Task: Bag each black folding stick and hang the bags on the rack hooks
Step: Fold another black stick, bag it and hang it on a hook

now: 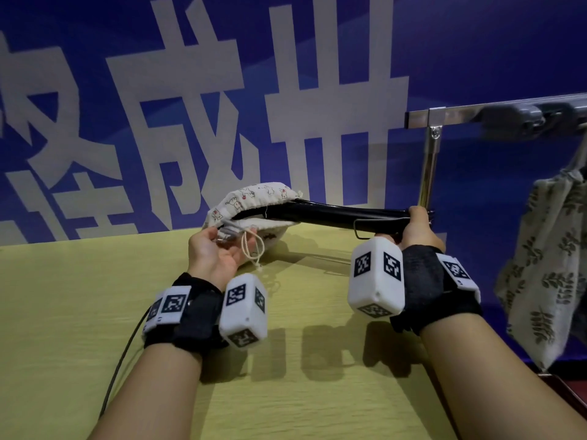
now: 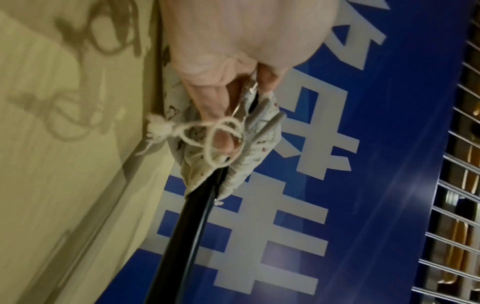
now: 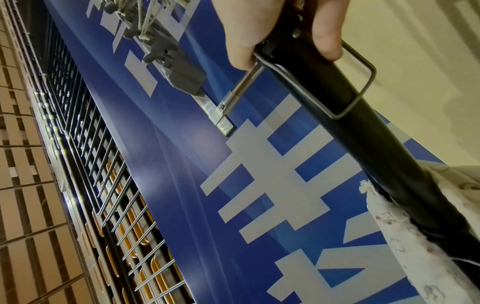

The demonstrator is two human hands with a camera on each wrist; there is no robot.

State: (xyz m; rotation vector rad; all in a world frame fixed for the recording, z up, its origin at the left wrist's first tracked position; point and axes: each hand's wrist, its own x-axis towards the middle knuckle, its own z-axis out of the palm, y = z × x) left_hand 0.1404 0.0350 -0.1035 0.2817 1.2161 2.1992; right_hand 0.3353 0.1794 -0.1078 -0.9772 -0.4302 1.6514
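Large pale Chinese characters on the blue banner [image 1: 444, 58]

Behind the yellow table [image 1: 79, 312], the banner shows 成 [image 1: 178, 128] and, to its right, a character like 世 [image 1: 333, 115]; others at the banner's left edge are cut off. Square coded markers [image 1: 362, 265] on the white wrist blocks hold no readable text.

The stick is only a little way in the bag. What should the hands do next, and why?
Probably the right hand should push the black folding stick further left into the cream printed drawstring bag. Only the stick's tip sits inside the mouth that the left hand holds open, so most of it is still outside.
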